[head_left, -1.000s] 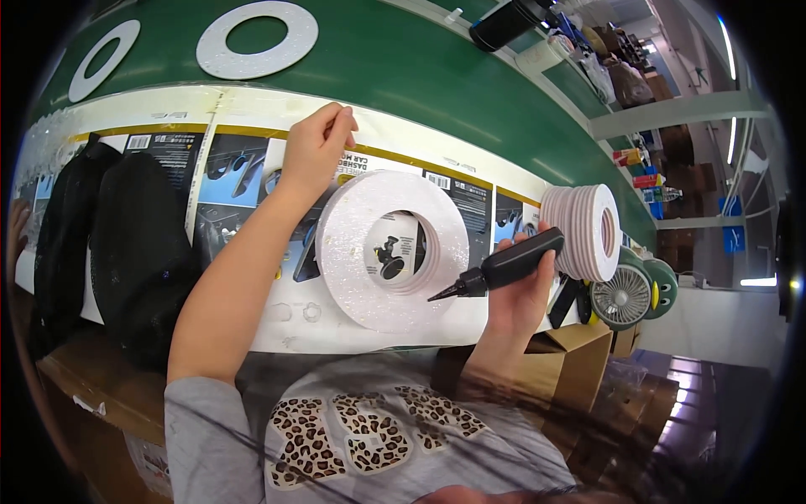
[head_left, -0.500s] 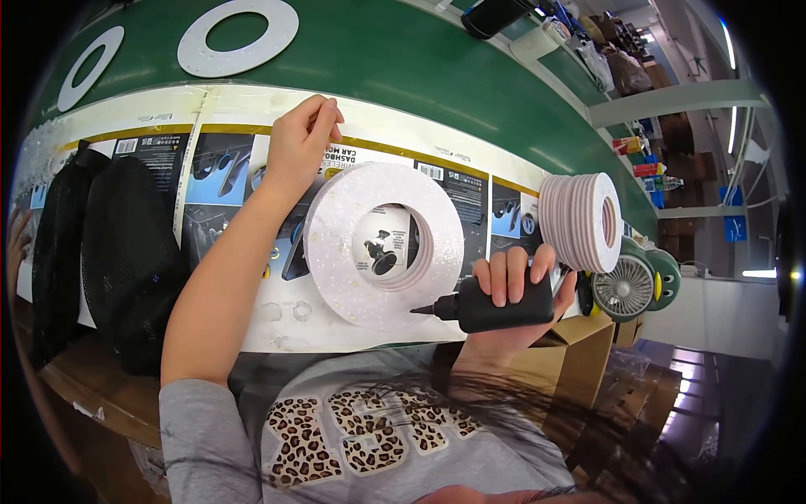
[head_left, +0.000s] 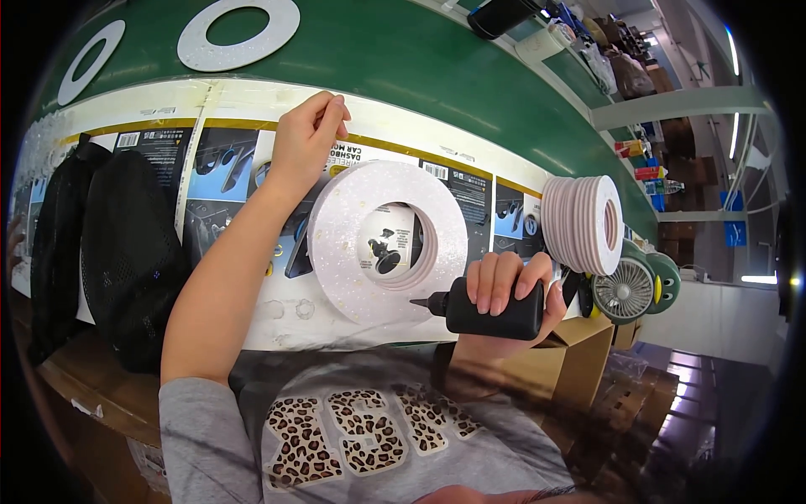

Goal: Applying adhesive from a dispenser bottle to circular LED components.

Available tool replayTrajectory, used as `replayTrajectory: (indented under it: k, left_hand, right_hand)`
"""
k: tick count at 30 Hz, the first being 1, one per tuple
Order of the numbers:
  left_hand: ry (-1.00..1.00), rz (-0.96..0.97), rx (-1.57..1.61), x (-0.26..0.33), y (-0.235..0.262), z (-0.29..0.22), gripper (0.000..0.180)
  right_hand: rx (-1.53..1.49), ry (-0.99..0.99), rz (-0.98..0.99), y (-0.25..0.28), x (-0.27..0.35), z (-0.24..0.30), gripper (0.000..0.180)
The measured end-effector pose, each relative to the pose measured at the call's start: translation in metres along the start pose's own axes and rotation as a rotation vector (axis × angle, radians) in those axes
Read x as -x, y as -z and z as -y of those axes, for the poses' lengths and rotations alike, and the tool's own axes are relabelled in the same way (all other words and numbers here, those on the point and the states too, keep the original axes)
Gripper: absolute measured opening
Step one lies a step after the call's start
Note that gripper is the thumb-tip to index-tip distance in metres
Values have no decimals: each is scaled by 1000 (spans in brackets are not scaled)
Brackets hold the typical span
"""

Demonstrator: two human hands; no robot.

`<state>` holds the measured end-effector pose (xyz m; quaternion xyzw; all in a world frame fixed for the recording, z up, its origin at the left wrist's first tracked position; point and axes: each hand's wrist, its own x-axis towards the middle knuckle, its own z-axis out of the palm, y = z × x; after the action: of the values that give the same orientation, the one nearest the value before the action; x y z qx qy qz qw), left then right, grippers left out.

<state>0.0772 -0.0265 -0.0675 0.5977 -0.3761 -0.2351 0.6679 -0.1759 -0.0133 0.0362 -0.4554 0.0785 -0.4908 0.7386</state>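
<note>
My right hand is wrapped round a black squeeze bottle. Its thin nozzle points left, and the tip appears over the lower right face of a stack of white speckled rings. Whether the tip touches the top ring I cannot tell. Beyond the stack's upper left side, my left hand rests with its fingers curled in and the thumb against them. Anything inside those fingers is hidden. Through the rings' hole shows the printed sheet beneath.
A second ring stack stands on edge at the right, beside a green fan. Two flat rings, one large and one narrower, lie on the green tabletop. Black mesh fabric covers the left side. An open carton sits lower right.
My right hand has shifted slightly left with the bottle, and the nozzle tip has risen a little over the rings. My left hand stays nearly in place.
</note>
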Motion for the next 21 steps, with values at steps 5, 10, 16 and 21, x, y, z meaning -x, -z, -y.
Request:
replayTrajectory:
  k: [5,10,16,21]
  left_hand:
    - [-1,-3,-19,0,0,-1,29]
    - [0,-5,-28,0,1,0,29]
    - [-4,-1,-18,0,-1,-2,28]
    - [4,-10,-35,1,0,-2,28]
  right_hand:
    - [25,-16,47,5,-2,-1,37]
    - [23,-23,29,2,-1,-4,37]
    - [-10,-17,24,3,-2,-1,37]
    - [-77,20,-38,0,-5,7,36]
